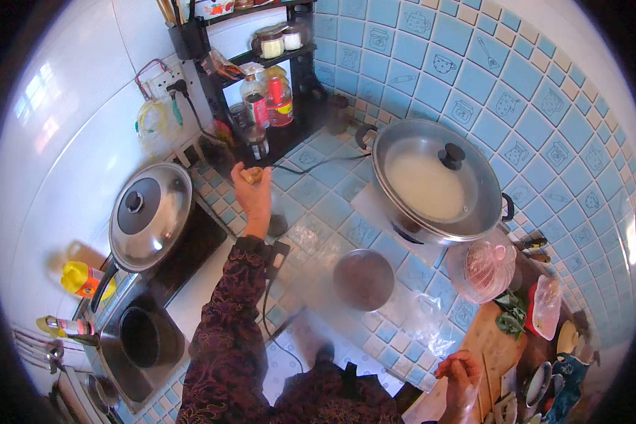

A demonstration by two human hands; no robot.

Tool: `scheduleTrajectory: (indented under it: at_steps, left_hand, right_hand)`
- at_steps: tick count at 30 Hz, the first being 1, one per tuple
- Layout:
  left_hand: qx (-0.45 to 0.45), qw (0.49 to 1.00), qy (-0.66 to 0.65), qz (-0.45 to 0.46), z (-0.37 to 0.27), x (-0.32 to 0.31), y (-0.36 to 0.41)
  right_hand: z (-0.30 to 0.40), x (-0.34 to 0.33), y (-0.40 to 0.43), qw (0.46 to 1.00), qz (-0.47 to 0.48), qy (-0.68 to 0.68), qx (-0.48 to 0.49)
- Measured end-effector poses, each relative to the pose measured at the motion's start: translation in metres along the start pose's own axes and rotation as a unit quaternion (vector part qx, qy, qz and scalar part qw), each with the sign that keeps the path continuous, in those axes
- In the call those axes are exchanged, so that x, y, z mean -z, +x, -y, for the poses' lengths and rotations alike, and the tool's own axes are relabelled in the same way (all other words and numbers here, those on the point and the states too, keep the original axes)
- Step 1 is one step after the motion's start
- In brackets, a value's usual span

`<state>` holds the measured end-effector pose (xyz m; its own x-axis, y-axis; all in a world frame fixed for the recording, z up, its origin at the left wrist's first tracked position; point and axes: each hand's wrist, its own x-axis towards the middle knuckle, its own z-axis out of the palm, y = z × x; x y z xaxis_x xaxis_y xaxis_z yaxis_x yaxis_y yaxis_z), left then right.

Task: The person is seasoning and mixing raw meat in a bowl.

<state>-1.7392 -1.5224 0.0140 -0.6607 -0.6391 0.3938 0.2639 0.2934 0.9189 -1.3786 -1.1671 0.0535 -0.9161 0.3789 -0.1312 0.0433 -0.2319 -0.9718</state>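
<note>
At the end of my stretched arm, my left hand (pixel 253 199) grips a small yellow-brown object (pixel 252 175), too small to name surely. Just beyond it, a small glass jar (pixel 257 143) stands on the black rack's bottom level. My right hand (pixel 460 372) hovers at the lower right above a wooden cutting board (pixel 495 339). Its fingers are curled, and whether they hold anything is unclear. Between my hands, a round metal bowl (pixel 363 280) with dark, hazy contents stands on the tiled counter (pixel 318 196). Steam blurs the area around it.
A glass-lidded electric pan (pixel 437 177) with pale contents stands at the back right. To the left, a lidded wok (pixel 151 217) sits on a black hob. A pink basket (pixel 482 270), green leaves (pixel 511 312) and plastic film (pixel 429 318) lie right. Bottles (pixel 280 100) fill the rack.
</note>
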Motion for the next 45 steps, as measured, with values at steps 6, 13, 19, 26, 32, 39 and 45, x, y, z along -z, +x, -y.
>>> scheduleTrajectory:
  at_steps: [6, 13, 19, 26, 32, 39, 45]
  left_hand:
    - [-0.165, 0.968, 0.176, 0.07, 0.001, -0.003, 0.013]
    - [-0.256, 0.858, 0.424, 0.135, -0.026, 0.006, 0.022]
    - [-0.336, 0.781, 0.514, 0.114, -0.026, 0.011, 0.03]
    - [-0.349, 0.775, 0.51, 0.131, -0.022, 0.01, 0.039]
    - [-0.237, 0.867, 0.375, 0.226, -0.026, 0.009, 0.042]
    - [-0.055, 0.985, 0.07, 0.145, 0.021, 0.029, 0.006]
    - [-0.024, 0.967, 0.095, 0.236, 0.056, 0.036, -0.017]
  right_hand:
    - [0.008, -0.001, -0.003, 1.0, -0.012, -0.019, -0.009]
    - [0.008, 0.004, 0.001, 0.997, -0.03, -0.07, -0.032]
    - [0.014, 0.018, 0.008, 0.997, 0.001, -0.081, -0.019]
    - [0.022, 0.034, 0.005, 0.997, -0.005, -0.073, -0.029]
    - [0.036, 0.049, -0.005, 0.999, 0.033, -0.04, 0.011]
    - [0.037, 0.065, -0.008, 0.998, 0.011, -0.054, 0.02]
    - [0.047, 0.068, -0.006, 0.999, 0.016, -0.05, 0.0]
